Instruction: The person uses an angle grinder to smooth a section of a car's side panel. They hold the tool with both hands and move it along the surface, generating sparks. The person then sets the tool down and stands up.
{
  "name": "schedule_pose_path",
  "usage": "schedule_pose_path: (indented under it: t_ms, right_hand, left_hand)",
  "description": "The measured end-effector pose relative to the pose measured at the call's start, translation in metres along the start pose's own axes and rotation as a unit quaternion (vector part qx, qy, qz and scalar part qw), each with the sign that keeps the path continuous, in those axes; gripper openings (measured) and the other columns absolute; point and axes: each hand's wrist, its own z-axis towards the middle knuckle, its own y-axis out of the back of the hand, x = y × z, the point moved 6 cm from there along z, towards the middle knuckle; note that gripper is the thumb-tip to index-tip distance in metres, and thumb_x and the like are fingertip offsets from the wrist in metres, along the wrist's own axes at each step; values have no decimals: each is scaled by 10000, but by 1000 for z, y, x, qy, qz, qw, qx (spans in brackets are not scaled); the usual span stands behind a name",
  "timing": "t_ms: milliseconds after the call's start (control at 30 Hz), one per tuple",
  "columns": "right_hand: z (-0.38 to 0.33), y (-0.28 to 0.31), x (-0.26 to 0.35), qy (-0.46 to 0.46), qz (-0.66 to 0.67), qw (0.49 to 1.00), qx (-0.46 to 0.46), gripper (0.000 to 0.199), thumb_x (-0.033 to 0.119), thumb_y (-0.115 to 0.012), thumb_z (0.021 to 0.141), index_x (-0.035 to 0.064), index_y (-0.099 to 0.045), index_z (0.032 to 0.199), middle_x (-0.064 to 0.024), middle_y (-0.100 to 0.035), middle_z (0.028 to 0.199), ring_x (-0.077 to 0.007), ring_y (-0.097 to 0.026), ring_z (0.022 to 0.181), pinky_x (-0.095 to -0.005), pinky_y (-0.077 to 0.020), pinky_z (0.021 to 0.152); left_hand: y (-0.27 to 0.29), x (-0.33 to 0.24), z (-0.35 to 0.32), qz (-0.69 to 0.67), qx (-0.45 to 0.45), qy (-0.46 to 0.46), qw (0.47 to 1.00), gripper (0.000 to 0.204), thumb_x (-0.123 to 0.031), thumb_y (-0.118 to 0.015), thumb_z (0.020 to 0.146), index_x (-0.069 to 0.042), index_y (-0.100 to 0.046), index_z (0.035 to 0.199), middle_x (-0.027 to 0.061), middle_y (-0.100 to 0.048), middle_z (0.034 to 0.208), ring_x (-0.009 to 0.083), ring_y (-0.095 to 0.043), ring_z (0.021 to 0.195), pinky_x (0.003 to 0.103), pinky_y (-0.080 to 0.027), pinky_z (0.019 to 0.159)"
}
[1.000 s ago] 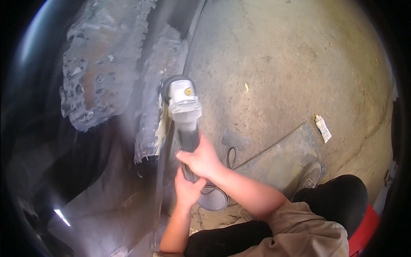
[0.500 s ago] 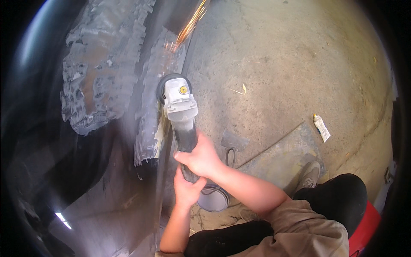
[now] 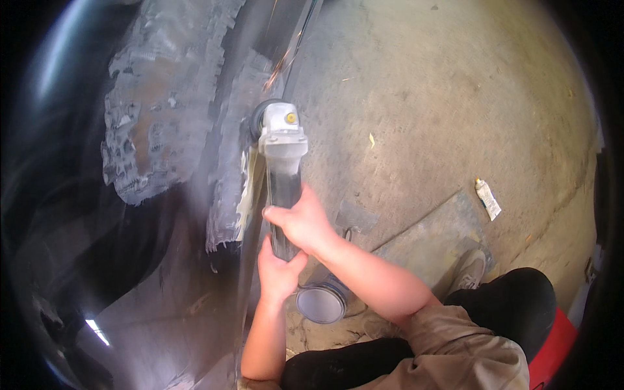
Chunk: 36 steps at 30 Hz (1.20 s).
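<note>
Fingers of both hands wrapped tight round the body of the angle grinder (image 3: 282, 170), right hand (image 3: 300, 221) ahead of left hand (image 3: 278, 272), disc end pressed to the sanded grey edge of the dark car panel (image 3: 162, 130), a few sparks (image 3: 281, 65) flying just beyond the grinder's head. Likely to kick or skate off the panel edge if tilted, gouging bare metal. Round tin (image 3: 320, 303) and small tube (image 3: 487, 198) on the concrete floor (image 3: 442, 97) behind the grinder, within reach of sparks or a stray foot.
</note>
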Motion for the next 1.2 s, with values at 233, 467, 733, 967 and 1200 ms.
schedule_pose_path:
  t_ms: [233,467,733,967,1200]
  right_hand:
    - [2,4,3,-4,7,1000,5,455,76,-737,802,-33,-579,1214,-91,-674,1047,-171,-654,954,-350,-543,848]
    - [-14,22,-10,14,2,1000,-19,522,86,-765,776,-37,-551,1236,-93,-662,1051,-195,-645,949,-367,-538,866]
    - [-53,38,11,7,-8,995,-99,307,61,-733,778,-4,-613,1053,-45,-656,923,-150,-627,846,-333,-527,775]
    - [-75,54,27,24,-74,993,-93,345,111,-779,801,-8,-631,1089,-71,-694,975,-162,-661,878,-341,-540,801]
    - [-54,64,14,-6,99,994,-47,432,202,-779,901,-51,-627,1217,-133,-720,1113,-206,-687,997,-355,-541,909]
  left_hand:
    - [-7,-5,3,-5,2,-16,1000,516,-116,-823,780,10,-585,1220,80,-701,1095,134,-636,985,312,-518,871]
    - [-14,-3,-8,40,64,5,997,608,-183,-847,763,24,-581,1269,142,-725,1120,208,-694,1041,363,-541,917]
    - [-24,-37,-22,144,131,27,981,678,-227,-889,681,29,-587,1231,189,-731,1131,276,-712,1077,400,-550,923]
    - [-47,-53,-26,145,129,-53,980,816,-257,-898,676,10,-519,1347,228,-717,1151,357,-703,1121,425,-548,949]
    - [-56,-48,-21,163,70,-65,982,812,-231,-884,698,-17,-501,1382,239,-713,1156,391,-708,1096,441,-564,921]
